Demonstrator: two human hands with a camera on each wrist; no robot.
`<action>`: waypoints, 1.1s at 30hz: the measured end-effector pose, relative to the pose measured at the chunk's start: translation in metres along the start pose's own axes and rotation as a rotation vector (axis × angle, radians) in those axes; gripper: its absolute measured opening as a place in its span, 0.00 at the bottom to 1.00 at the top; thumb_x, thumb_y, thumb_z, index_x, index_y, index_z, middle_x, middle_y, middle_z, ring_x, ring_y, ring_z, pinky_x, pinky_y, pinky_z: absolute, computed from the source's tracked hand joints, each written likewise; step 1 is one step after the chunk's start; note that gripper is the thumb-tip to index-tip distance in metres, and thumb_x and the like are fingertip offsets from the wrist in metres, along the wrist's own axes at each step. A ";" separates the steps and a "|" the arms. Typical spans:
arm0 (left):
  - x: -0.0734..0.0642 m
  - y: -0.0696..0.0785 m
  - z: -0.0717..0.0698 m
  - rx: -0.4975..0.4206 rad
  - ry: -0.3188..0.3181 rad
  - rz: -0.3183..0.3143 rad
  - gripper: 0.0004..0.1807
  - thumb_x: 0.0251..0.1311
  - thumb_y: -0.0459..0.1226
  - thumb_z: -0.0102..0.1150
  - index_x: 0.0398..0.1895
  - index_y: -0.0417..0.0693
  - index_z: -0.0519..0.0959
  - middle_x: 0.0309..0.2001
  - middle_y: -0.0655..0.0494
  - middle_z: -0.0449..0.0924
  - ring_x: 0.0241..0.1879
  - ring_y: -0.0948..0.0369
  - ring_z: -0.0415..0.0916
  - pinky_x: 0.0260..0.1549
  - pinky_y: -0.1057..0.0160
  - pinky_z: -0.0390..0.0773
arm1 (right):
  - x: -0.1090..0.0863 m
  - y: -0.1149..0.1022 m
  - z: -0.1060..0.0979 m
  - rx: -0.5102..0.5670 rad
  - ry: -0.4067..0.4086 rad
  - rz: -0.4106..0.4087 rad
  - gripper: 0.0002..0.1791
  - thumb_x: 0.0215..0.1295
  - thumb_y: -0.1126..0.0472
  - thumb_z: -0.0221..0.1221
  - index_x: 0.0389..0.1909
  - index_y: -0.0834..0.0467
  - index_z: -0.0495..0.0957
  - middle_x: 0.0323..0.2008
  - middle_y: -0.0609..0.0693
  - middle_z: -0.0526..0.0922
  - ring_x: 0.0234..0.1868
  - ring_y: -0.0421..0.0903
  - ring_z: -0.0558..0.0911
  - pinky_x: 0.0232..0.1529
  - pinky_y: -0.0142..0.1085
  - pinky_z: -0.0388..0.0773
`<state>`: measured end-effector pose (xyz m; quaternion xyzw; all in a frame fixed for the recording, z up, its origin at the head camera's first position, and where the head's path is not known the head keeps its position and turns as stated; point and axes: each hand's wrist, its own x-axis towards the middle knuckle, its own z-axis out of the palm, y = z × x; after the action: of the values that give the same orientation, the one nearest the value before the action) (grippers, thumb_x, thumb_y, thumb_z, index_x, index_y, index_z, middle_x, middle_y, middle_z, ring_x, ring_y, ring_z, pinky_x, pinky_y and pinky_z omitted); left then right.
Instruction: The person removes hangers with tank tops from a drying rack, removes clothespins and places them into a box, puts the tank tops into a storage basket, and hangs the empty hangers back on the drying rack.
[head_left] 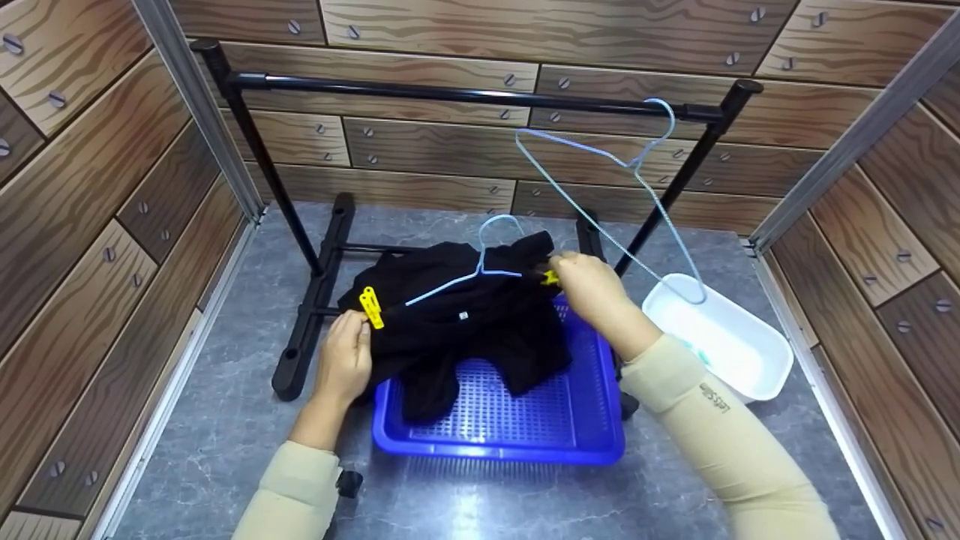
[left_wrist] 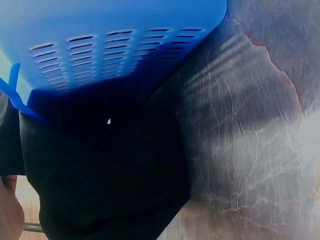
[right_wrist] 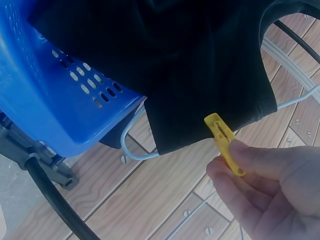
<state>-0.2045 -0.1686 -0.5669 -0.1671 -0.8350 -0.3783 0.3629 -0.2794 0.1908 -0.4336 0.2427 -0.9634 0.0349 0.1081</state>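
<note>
A black garment (head_left: 480, 330) lies across a blue hanger (head_left: 442, 287), its lower parts hanging over the blue basket (head_left: 499, 452); its exact kind is unclear. My left hand (head_left: 345, 356) grips the garment's left edge, just below a yellow clothespin (head_left: 370, 307) that stands on the cloth. Only a sliver of that hand shows in the left wrist view. On the other side, my right hand (head_left: 589, 296) pinches a second yellow clothespin (right_wrist: 225, 145) between thumb and fingers. In the right wrist view this clothespin's tip sits at the cloth's edge along the hanger wire.
A black clothes rack (head_left: 450, 91) stands behind the basket. Another blue hanger (head_left: 574, 202) hangs from its rail at the right, its lower corner above a white tub (head_left: 776, 360). Wood-patterned walls (head_left: 90, 187) enclose the grey marbled floor (head_left: 210, 420) at the sides and back.
</note>
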 end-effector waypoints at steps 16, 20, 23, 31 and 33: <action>0.003 0.009 -0.002 -0.038 0.035 0.017 0.05 0.66 0.25 0.49 0.33 0.38 0.74 0.31 0.49 0.74 0.32 0.51 0.71 0.35 0.54 0.70 | -0.008 0.009 -0.013 0.034 -0.015 -0.044 0.05 0.58 0.68 0.68 0.31 0.62 0.80 0.32 0.58 0.84 0.35 0.63 0.84 0.35 0.57 0.78; 0.007 0.012 -0.004 -0.061 0.034 -0.001 0.05 0.66 0.25 0.49 0.34 0.37 0.74 0.32 0.48 0.74 0.33 0.51 0.71 0.36 0.54 0.69 | -0.009 0.011 -0.018 0.056 -0.019 -0.045 0.04 0.58 0.68 0.68 0.32 0.61 0.81 0.34 0.58 0.85 0.36 0.63 0.84 0.36 0.57 0.78; 0.009 0.014 -0.005 -0.082 0.035 -0.012 0.05 0.66 0.25 0.49 0.34 0.38 0.74 0.32 0.48 0.74 0.32 0.51 0.71 0.36 0.55 0.70 | -0.010 0.013 -0.022 0.075 -0.019 -0.045 0.04 0.58 0.67 0.67 0.32 0.61 0.82 0.34 0.57 0.85 0.36 0.63 0.84 0.37 0.57 0.78; 0.010 0.013 -0.006 -0.127 -0.014 -0.058 0.06 0.68 0.25 0.48 0.35 0.38 0.74 0.31 0.49 0.72 0.30 0.56 0.68 0.33 0.58 0.69 | -0.012 0.016 -0.027 0.107 -0.042 -0.035 0.03 0.58 0.68 0.67 0.31 0.60 0.81 0.33 0.58 0.85 0.37 0.63 0.84 0.39 0.57 0.77; 0.009 0.011 -0.005 -0.124 -0.036 -0.062 0.06 0.69 0.25 0.48 0.35 0.38 0.74 0.30 0.50 0.72 0.29 0.57 0.67 0.32 0.58 0.68 | -0.013 0.017 -0.026 0.099 -0.054 -0.039 0.03 0.58 0.67 0.67 0.32 0.60 0.82 0.33 0.58 0.85 0.36 0.63 0.84 0.38 0.57 0.77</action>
<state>-0.2017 -0.1655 -0.5526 -0.1701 -0.8211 -0.4373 0.3250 -0.2713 0.2146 -0.4119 0.2675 -0.9581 0.0737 0.0707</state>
